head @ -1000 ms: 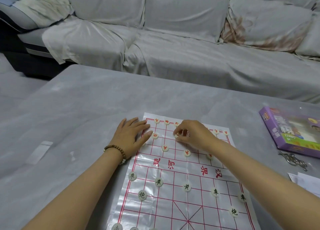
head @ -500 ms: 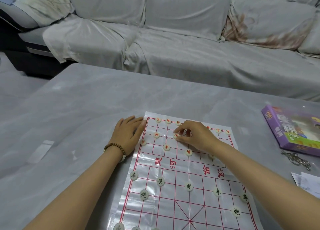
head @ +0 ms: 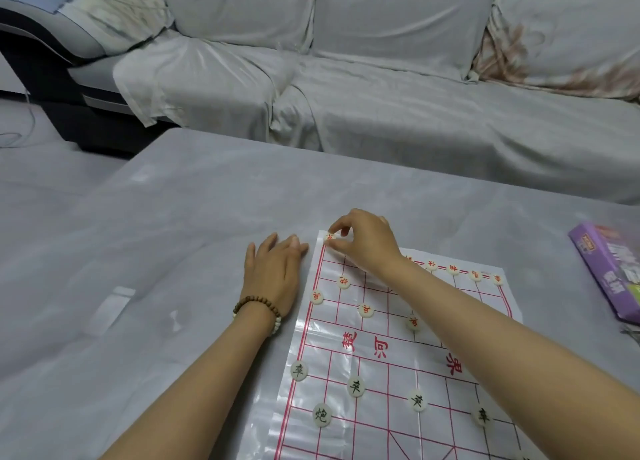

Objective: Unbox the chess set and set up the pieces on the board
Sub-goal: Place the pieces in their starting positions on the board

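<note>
Right hand (head: 363, 243) is pinching a probably light, slick piece (head: 329, 238) by its rim at the board's (head: 391, 383) eleven o'clock; left hand (head: 275, 272) is lying flat.

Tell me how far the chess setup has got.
Done: board laid out; black soldiers and red soldiers placed. In hand: right hand pinches a red piece at the far-left corner; left hand rests on the table. Left: unclear; the arm hides red's middle files.

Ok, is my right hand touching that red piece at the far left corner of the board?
Touching. In the head view the right hand pinches the red corner piece between thumb and forefinger.
</note>
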Motion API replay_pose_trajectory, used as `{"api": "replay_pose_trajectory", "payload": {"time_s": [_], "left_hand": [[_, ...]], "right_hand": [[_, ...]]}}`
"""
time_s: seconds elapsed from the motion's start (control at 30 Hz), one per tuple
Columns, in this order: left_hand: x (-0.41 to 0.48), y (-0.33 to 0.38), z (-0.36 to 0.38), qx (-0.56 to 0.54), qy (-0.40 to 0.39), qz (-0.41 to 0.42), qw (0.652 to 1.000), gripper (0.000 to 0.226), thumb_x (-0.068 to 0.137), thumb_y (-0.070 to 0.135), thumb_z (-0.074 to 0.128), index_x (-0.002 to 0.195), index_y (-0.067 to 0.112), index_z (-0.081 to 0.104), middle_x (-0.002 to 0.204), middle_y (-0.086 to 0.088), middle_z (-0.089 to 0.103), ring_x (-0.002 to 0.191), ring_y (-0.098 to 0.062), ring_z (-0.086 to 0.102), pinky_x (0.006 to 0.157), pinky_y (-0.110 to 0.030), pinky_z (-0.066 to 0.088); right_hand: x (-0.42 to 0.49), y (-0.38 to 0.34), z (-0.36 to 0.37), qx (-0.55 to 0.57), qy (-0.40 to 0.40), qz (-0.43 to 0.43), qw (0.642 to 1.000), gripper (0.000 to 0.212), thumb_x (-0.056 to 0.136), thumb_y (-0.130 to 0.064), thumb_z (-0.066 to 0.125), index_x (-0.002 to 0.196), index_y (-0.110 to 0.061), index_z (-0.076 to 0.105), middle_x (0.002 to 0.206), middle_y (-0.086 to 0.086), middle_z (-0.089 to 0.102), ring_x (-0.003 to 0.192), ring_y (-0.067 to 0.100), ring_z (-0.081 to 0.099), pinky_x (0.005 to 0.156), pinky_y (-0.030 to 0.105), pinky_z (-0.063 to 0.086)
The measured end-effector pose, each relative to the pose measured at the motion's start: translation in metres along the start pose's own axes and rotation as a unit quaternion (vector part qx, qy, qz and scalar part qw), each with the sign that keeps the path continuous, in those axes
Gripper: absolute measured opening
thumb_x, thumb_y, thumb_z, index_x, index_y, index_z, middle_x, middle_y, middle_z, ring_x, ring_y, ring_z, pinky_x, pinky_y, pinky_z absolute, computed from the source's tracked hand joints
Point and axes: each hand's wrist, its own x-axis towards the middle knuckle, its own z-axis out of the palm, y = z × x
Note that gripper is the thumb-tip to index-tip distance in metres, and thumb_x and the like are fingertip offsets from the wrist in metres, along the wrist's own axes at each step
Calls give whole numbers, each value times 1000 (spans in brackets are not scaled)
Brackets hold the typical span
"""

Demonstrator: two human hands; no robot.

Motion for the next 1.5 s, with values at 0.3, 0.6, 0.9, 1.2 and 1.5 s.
{"api": "replay_pose_trajectory", "payload": {"time_s": [0.3, 0.6, 0.9, 1.2, 1.5], "left_hand": [[-1, 1, 0, 20, -14, 9, 1000, 74, 89, 56, -1, 130, 25, 53, 144, 6, 41, 140, -13, 20, 117, -40, 2], [-1, 2, -2, 18, -28, 2, 999, 54, 96, 48, 16, 132, 26, 50, 145, 5, 40, 140, -13, 20, 117, -41, 3], [-2, 3, -1, 13, -25, 6, 1000, 53, 96, 48, 18, 131, 25, 51, 145, 5, 41, 140, -13, 21, 117, -41, 3], [0, 0, 0, 15, -23, 10, 1000, 53, 95, 49, 19, 131, 27, 50, 144, 6, 41, 140, -13, 22, 117, -40, 2], [-14, 12, -10, 17, -20, 71, 997, 71, 84, 63, 9, 138, 27, 39, 150, 6, 30, 141, -13, 16, 118, -40, 4]], "right_hand": [[8, -2, 16, -39, -3, 13, 999, 28, 82, -47, 65, 96, -23, 69, 88, -7, 55, 85, 11, 50, 91, 31, 34], [6, 0, 17, -46, 2, 12, 999, 28, 84, -46, 63, 100, -23, 68, 87, -8, 52, 83, 9, 45, 91, 30, 33], [5, 2, 19, -38, 4, 14, 999, 26, 83, -45, 64, 100, -26, 67, 93, -4, 60, 87, 11, 49, 91, 31, 34], [-4, -3, 10, 1, 28, 20, 999, 32, 86, -43, 62, 113, -25, 63, 98, -4, 60, 91, 11, 51, 92, 28, 31], [-118, 45, -63, 32, -9, 43, 999, 36, 96, -42, 39, 124, -28, 57, 126, -13, 56, 120, 8, 48, 104, 28, 35]]}}
